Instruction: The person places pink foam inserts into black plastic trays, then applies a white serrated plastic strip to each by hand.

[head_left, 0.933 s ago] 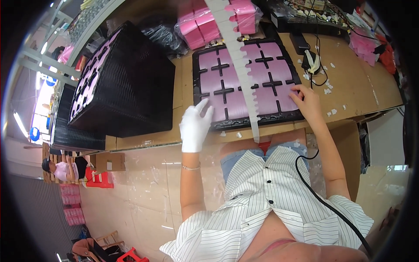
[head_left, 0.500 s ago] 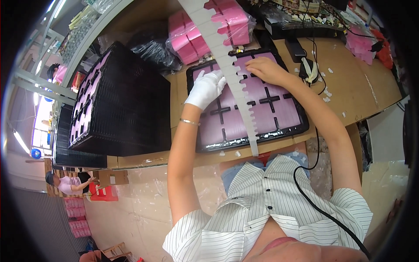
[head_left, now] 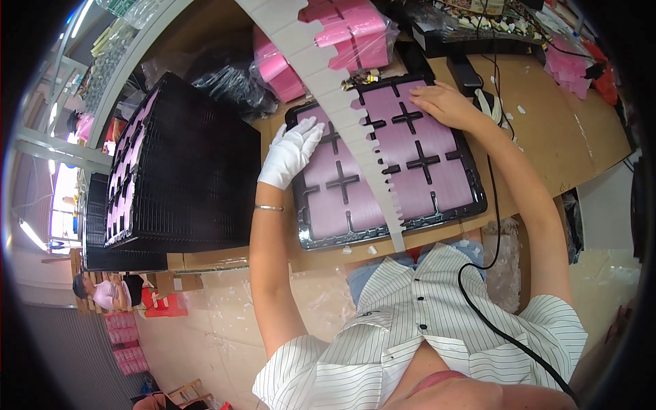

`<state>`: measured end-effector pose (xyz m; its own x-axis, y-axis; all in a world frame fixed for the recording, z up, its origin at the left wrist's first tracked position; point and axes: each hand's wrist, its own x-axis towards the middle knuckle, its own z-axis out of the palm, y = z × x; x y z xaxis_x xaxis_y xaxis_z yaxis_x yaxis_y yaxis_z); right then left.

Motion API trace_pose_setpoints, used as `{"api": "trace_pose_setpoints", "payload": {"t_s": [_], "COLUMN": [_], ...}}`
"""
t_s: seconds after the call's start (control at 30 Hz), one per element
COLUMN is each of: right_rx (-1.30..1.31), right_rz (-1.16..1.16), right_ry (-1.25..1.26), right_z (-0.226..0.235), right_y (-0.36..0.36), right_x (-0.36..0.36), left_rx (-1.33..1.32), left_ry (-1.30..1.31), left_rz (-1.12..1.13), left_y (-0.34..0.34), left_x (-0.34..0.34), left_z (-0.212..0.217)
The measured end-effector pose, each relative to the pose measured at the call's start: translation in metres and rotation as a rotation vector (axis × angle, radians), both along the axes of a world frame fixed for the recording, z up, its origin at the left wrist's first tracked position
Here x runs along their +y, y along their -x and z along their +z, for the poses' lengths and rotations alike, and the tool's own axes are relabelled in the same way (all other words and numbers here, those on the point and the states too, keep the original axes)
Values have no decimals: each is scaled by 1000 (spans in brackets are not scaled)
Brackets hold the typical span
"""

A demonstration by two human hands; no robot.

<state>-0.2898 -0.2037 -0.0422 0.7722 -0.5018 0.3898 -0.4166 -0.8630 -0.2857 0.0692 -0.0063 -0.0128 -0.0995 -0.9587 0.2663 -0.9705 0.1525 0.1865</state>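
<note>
A shallow black tray point(head_left: 318, 240) lies in front of me, its compartments filled with pink-purple sheets point(head_left: 335, 219) between black cross-shaped dividers. My left hand point(head_left: 290, 154), in a white glove, rests at the tray's far left part with its fingers stretched out. Bare, my right hand point(head_left: 445, 106) lies over the far right corner, fingers extended across the pink surface and the rim. Neither hand shows anything in its grasp. A pale notched strip point(head_left: 342, 116) runs down the view and hides part of the tray's middle.
A tall stack of black trays point(head_left: 198, 164) stands at the left. Behind lie pink bundles in clear plastic point(head_left: 355, 34), a dark plastic bag point(head_left: 236, 78) and a black bin of small parts point(head_left: 471, 37). Cables point(head_left: 497, 89) cross the cardboard-covered table point(head_left: 547, 137). Another person point(head_left: 109, 290) is far left.
My left hand has moved left, from the middle of the far side to the left edge. My right hand has shifted right to the corner. The tray sits slightly differently in view.
</note>
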Motion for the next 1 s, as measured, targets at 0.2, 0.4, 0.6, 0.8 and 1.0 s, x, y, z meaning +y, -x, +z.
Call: {"api": "trace_pose_setpoints", "payload": {"t_s": [0.2, 0.4, 0.6, 0.8, 1.0], "right_rx": [-23, 90, 246, 188, -324], "right_rz": [205, 160, 147, 78, -215], "right_ry": [-245, -181, -237, -164, -238], "right_z": [12, 14, 31, 40, -6], "right_y": [22, 50, 46, 88, 75], "right_x": [48, 81, 84, 109, 135], "left_rx": [266, 140, -10, 306, 1016], "left_ry": [-57, -72, -113, -78, -130], "left_rz": [-162, -112, -79, 210, 493], "left_y": [24, 21, 36, 36, 66], "left_x": [38, 65, 64, 129, 146], "left_z": [5, 3, 18, 0, -24]}}
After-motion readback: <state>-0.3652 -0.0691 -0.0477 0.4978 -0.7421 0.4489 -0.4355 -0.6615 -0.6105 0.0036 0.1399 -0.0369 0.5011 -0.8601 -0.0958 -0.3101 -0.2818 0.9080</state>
